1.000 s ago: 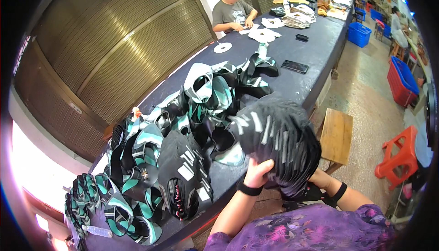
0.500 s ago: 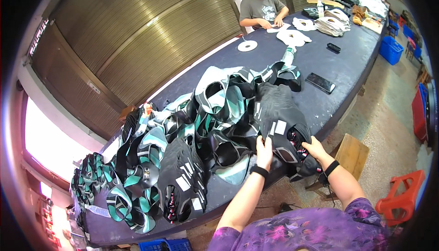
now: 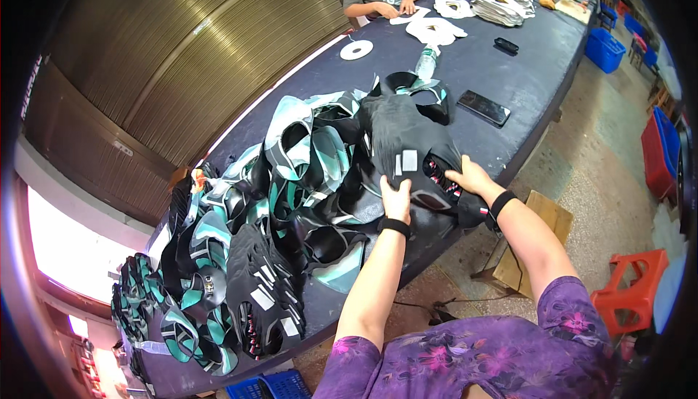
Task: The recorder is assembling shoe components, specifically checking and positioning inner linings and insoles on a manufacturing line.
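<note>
Left grip (image 3: 397,201) and right grip (image 3: 474,178) are partly closed, fingers mostly hidden, holding the near end of a black fabric stack (image 3: 400,126) between them; it lies at the near edge of the desk (image 3: 534,72), right of a teal-and-black pile (image 3: 331,157).

Upper stack of layered soft black pieces (image 3: 396,124): matt black, bears white rectangular patches and red-and-white flecks. Lower stack of layered soft black pieces (image 3: 251,272): repeats those colours. Heap of curved soft panels (image 3: 331,155): mixes teal, pale mint, grey and black. Long flat table (image 3: 502,75): dark blue-grey. Short-sleeved cloth top (image 3: 487,362): purple, carries pink floral print. Narrow wristbands (image 3: 395,227): plain black. Moulded plastic stool (image 3: 640,262): orange-red.
</note>
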`<control>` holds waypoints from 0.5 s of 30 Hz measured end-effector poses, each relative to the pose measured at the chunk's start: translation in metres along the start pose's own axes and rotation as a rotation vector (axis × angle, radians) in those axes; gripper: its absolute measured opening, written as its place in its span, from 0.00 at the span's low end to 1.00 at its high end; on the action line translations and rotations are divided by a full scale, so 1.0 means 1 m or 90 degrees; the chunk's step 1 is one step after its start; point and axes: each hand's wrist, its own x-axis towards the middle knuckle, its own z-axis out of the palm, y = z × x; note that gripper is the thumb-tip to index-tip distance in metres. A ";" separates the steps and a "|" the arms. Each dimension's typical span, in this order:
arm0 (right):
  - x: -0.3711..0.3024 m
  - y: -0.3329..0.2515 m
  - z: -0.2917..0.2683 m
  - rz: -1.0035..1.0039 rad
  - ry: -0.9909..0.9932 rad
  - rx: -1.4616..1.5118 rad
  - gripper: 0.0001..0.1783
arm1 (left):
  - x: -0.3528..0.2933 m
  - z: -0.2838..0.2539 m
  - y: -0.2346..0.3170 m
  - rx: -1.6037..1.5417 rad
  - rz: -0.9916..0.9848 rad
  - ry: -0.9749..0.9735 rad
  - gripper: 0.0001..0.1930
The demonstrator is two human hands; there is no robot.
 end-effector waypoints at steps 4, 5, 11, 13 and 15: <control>-0.030 0.045 0.004 -0.053 -0.149 0.334 0.47 | -0.043 -0.018 -0.039 0.111 -0.073 -0.015 0.30; -0.039 0.068 -0.011 -0.011 -0.158 0.296 0.46 | -0.062 0.001 -0.014 -0.001 -0.190 -0.100 0.28; -0.052 0.059 -0.025 -0.039 -0.189 0.394 0.20 | -0.100 -0.079 0.041 -0.156 -0.122 -0.106 0.11; -0.050 0.062 -0.027 0.049 -0.219 0.540 0.18 | -0.109 -0.106 0.044 -0.186 -0.137 -0.103 0.10; -0.045 0.074 -0.029 0.109 -0.227 0.719 0.17 | -0.124 -0.124 0.046 -0.221 -0.156 -0.084 0.08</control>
